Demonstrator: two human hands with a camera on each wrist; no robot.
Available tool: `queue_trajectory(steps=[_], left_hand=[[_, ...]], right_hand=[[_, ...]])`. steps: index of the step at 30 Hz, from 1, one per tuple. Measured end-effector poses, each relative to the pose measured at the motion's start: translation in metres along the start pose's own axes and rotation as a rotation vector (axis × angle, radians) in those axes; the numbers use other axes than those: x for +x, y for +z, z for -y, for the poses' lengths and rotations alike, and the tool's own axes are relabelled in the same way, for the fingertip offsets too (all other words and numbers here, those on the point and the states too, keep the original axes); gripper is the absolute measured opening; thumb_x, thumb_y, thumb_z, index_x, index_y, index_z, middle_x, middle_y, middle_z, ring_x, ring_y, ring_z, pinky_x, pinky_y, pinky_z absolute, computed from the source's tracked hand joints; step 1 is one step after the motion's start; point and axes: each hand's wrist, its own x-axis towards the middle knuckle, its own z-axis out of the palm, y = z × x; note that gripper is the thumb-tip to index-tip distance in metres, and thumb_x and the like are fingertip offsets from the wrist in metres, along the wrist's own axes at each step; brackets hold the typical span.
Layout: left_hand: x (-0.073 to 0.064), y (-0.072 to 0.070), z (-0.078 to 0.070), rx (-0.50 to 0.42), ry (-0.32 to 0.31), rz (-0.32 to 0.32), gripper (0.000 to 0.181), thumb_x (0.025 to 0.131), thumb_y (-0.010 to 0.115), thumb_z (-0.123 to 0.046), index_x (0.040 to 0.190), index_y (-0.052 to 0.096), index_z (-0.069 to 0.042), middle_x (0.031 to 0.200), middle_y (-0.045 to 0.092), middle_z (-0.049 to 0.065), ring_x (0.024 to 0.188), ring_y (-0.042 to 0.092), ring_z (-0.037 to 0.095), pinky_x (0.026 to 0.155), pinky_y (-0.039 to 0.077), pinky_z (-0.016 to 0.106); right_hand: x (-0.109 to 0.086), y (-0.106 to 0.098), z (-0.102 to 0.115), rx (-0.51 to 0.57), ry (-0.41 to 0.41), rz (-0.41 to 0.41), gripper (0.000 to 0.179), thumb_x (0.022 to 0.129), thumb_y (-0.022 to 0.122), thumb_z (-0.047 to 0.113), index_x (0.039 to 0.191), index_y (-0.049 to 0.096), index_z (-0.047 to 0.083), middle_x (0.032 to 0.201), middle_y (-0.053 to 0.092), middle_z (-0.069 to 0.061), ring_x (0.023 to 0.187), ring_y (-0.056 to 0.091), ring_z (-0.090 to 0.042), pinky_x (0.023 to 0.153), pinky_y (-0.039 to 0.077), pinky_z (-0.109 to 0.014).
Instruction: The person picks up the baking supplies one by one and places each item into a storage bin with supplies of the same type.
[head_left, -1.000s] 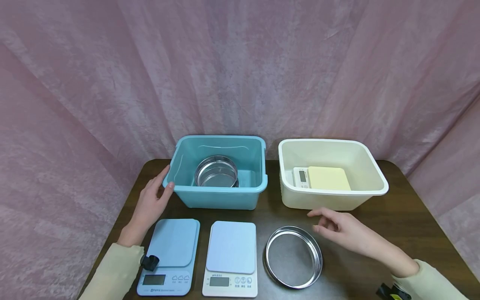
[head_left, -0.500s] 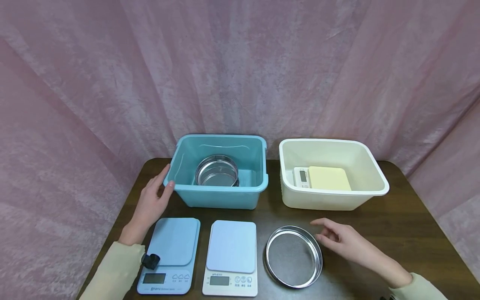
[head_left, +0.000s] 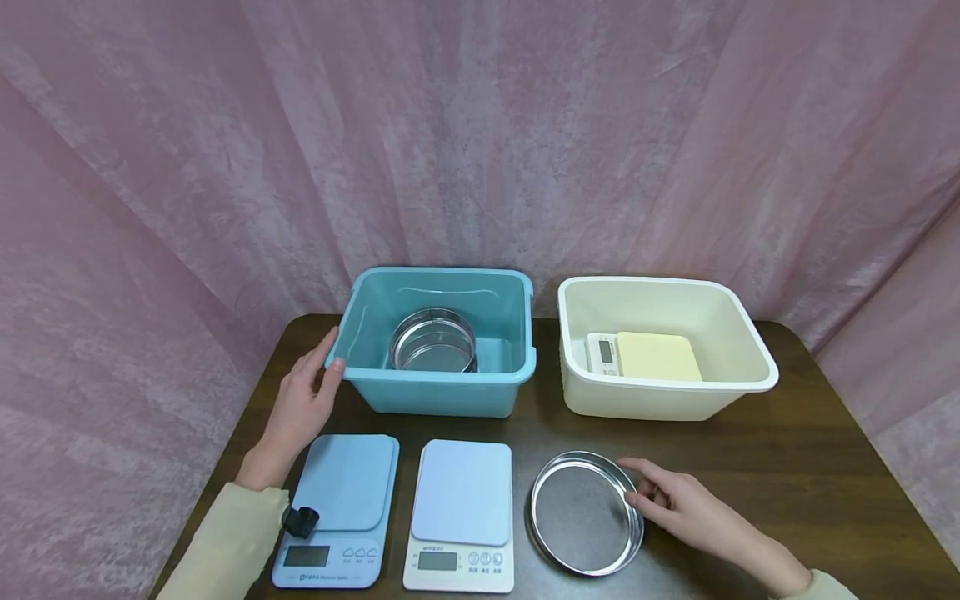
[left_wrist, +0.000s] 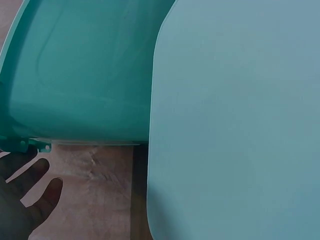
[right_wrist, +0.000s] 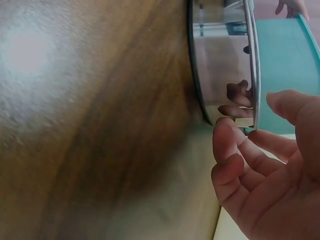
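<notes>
My left hand [head_left: 300,400] rests at the near left corner of the blue bin [head_left: 438,394], thumb by the front rim and fingers straight along the side. Inside that bin sits a round metal sieve [head_left: 432,340]. On the right, my right hand [head_left: 690,504] is at the edge of another round, shallow metal sieve [head_left: 585,517] lying on the table. Its thumb reaches over the sieve's rim while the loosely bent fingertips lie right at the outer wall [right_wrist: 222,65], as the right wrist view shows.
A light blue kitchen scale [head_left: 337,508] and a white kitchen scale [head_left: 460,517] lie left of the sieve. Behind stands a cream bin [head_left: 667,402] with a yellow-topped scale [head_left: 658,357] inside. A pink curtain [head_left: 480,150] hangs behind the dark wooden table [head_left: 795,467].
My right hand has moved down and slightly left, from beside the cream bin to the sieve's right edge. The left hand stays at the blue bin's corner.
</notes>
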Motion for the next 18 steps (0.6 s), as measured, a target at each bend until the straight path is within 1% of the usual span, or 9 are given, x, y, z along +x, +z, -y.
queue_trajectory(steps=[7,15,18], left_hand=[[-0.0002,0.0006,-0.0012,0.000,-0.008,-0.007,0.057,0.111,0.051,-0.030,0.164,0.034,-0.017,0.154,0.049,0.024,0.125,0.057,0.042,0.093,0.052,0.064],[0.0002,0.0011,-0.0019,-0.007,-0.012,-0.015,0.057,0.111,0.052,-0.030,0.163,0.036,-0.014,0.153,0.050,0.024,0.124,0.058,0.041,0.091,0.054,0.062],[-0.0001,0.0014,-0.0011,0.002,-0.016,-0.014,0.057,0.111,0.051,-0.031,0.164,0.036,-0.015,0.153,0.050,0.023,0.123,0.059,0.040,0.091,0.054,0.061]], right_hand=[[-0.0058,0.0058,-0.0036,0.044,0.035,0.002,0.036,0.101,0.069,0.017,0.135,0.061,0.007,0.081,0.058,0.019,0.064,0.049,0.005,0.056,0.044,-0.021],[-0.0086,0.0085,-0.0066,0.140,0.106,0.056,0.038,0.104,0.066,0.017,0.138,0.058,0.002,0.076,0.061,0.012,0.059,0.054,0.000,0.053,0.046,-0.023],[-0.0091,0.0090,-0.0075,0.171,0.131,0.069,0.038,0.104,0.065,0.018,0.138,0.057,0.001,0.074,0.060,0.010,0.057,0.054,-0.002,0.052,0.047,-0.024]])
